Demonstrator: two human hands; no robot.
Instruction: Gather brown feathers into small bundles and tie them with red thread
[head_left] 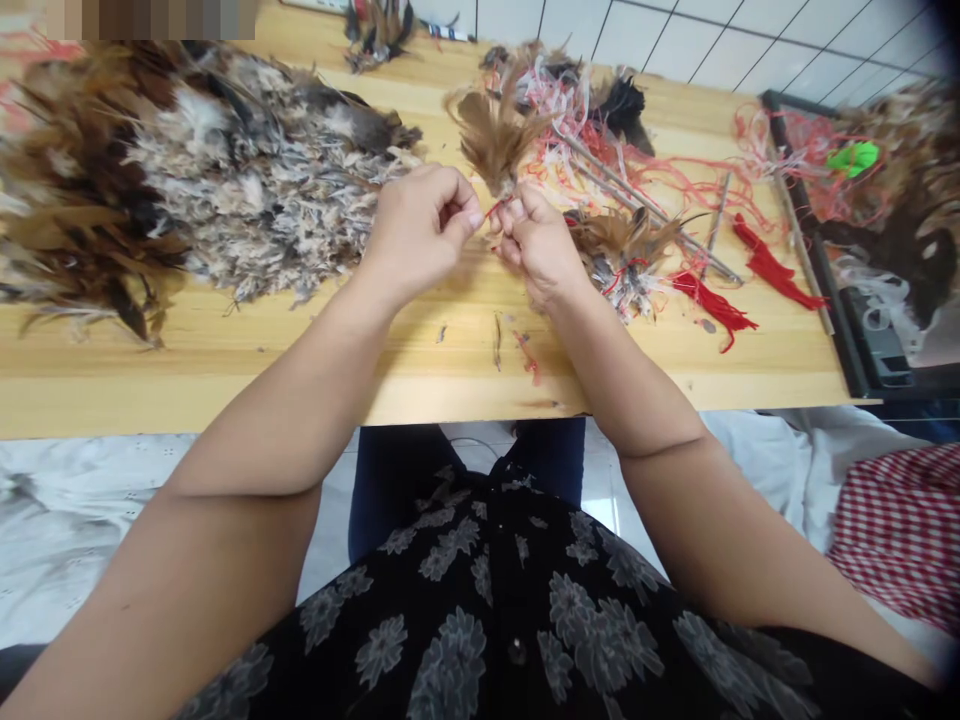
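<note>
Over the middle of the wooden table, my right hand point(536, 235) is closed around the base of a small bunch of brown feathers point(495, 135), whose tips fan out upward. A short length of red thread point(495, 208) runs from that base toward my left hand point(427, 225). My left thumb and forefinger are pinched together on the thread's end. Just right of my right wrist lies another feather bunch point(626, 255) bound with red thread. To the left of my left hand spreads a big pile of tied feather bunches point(277, 180), pale ends toward me.
Thin sticks point(637, 200) lie among pink plastic strings point(690, 175) at the right. Two red thread bundles point(776, 265) rest near a dark-framed tray point(817, 260) holding feathers and a bright green item point(853, 157). More feathers point(379, 30) and a marker-like object point(450, 33) sit at the back.
</note>
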